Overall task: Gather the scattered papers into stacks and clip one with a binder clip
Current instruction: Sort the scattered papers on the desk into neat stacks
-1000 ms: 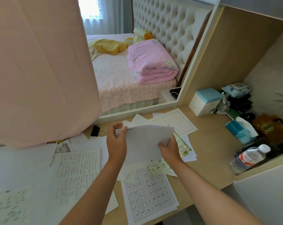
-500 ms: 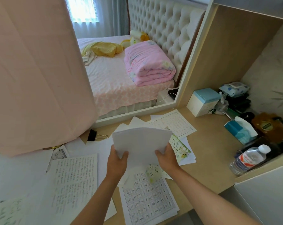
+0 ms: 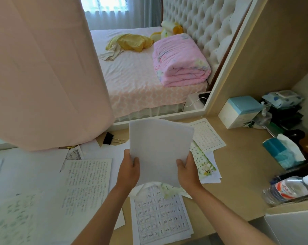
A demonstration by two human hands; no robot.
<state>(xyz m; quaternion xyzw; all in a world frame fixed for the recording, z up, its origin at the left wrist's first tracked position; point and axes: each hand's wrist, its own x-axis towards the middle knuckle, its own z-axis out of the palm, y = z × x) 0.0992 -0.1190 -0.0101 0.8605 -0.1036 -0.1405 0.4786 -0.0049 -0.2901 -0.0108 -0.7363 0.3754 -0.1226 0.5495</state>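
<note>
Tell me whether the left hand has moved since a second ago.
Yes. The left hand dropped toward the person, away from the binder clip, and grips the paper stack low down.

One binder clip point(image 3: 108, 138); one held paper stack point(image 3: 158, 149); one water bottle point(image 3: 289, 190).

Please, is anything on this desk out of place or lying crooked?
Yes. Loose sheets lie across the desk at different angles, overlapping, not yet stacked. The bottle at the right lies on its side. The binder clip lies unused behind them. Left hand and right hand hold one stack.
</note>
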